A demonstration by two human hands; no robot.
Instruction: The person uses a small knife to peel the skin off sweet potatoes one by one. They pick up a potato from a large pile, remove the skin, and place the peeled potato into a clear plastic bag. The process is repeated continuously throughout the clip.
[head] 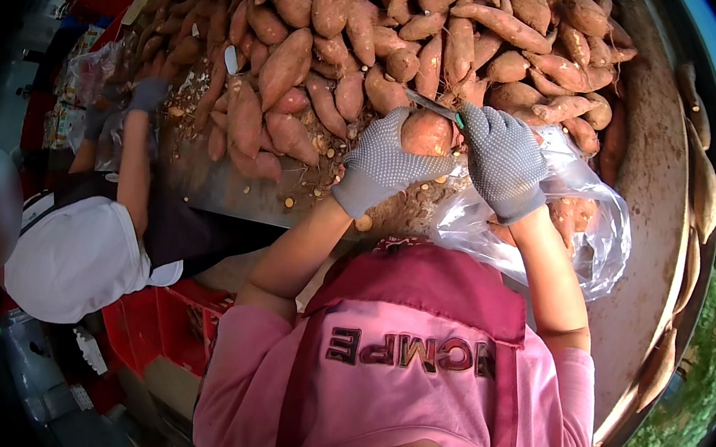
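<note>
My left hand [385,160], in a grey dotted work glove, holds a sweet potato [427,133] near the table's front edge. My right hand [501,158], gloved alike, grips a knife [432,104] by its green handle, most of which the fingers hide. The blade points left and lies just above the held sweet potato; whether it touches cannot be told. A large heap of sweet potatoes [334,1] spreads beyond both hands. Under and beside my right forearm lies a clear plastic bag [609,231] with several sweet potatoes inside.
Small cut slices and soil lie on the metal table [225,188]. At the left a co-worker in a white cap [70,260] has gloved hands by another plastic bag. A red crate [155,320] stands below the table. More sweet potatoes line the right-hand ledge [704,186].
</note>
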